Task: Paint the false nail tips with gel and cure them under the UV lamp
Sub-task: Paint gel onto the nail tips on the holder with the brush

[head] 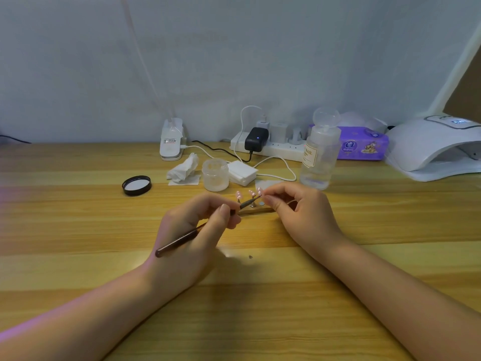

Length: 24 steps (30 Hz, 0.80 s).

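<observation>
A: Nearest first. What's the left hand (200, 222) doing?

B: Fingers curled round a thin dark brush (192, 234), pen-style grip. Smooth glossy handle, long axis running from lower left, near the wrist, up and to the right. Bristle end lands at the nail tip (259, 191) that the right hand (294, 207) has.

A: And the right hand's grip?

B: Thumb and forefinger pinched on that tip, or on its little stand; too small to tell which. Other fingers tucked in loosely.

A: So the key relation?

B: Tip sits just right of and beyond the left fingers, brush pointing straight at it. Left hand does the stroke, right only steadies. Looks like mid-coat, prob. with more tips to go.

A: Other tips?

B: Two more pink, shiny tips (239, 195) up on small metal pegs on a wooden holder (256, 211), betw. the hands, just beyond the knuckles.

A: Further back?

B: Frosted open gel jar (215, 175), its black lid (137, 185) lying well to the left, crumpled tissue (183, 169), stack of white pads (242, 172), clear bottle (318, 157). UV lamp (434, 147), a smooth white dome, at far right, nearer the right hand.
</observation>
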Tool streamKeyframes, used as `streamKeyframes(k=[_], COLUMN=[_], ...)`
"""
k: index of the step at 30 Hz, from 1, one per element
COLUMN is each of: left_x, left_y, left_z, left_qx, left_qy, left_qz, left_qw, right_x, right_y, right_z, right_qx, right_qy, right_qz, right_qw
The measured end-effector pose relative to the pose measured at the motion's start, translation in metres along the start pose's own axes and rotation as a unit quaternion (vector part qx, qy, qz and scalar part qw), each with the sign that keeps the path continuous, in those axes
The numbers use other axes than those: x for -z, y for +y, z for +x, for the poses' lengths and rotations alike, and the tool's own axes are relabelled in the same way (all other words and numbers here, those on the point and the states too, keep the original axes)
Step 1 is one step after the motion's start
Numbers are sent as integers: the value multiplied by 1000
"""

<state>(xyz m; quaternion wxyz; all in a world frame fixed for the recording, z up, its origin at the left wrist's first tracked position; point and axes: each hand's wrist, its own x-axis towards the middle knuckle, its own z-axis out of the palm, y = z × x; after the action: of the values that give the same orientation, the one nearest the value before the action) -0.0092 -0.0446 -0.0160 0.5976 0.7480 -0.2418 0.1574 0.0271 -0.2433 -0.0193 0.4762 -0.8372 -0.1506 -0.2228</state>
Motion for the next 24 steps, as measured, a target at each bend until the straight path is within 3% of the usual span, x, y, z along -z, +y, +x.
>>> streamKeyframes(k=[11, 24], left_x=[0, -1], left_y=[-1, -4], left_z=[0, 2], left_qx=[-1, 13], left_qy=[-19, 17], left_qz=[-21, -35], left_qw=[1000, 999], right_x=[1, 1], right_y=[-2, -3], right_z=[-1, -1], right_qx=[-6, 11], right_qy=[-3, -4], right_qz=[2, 32], right_qw=[1000, 999])
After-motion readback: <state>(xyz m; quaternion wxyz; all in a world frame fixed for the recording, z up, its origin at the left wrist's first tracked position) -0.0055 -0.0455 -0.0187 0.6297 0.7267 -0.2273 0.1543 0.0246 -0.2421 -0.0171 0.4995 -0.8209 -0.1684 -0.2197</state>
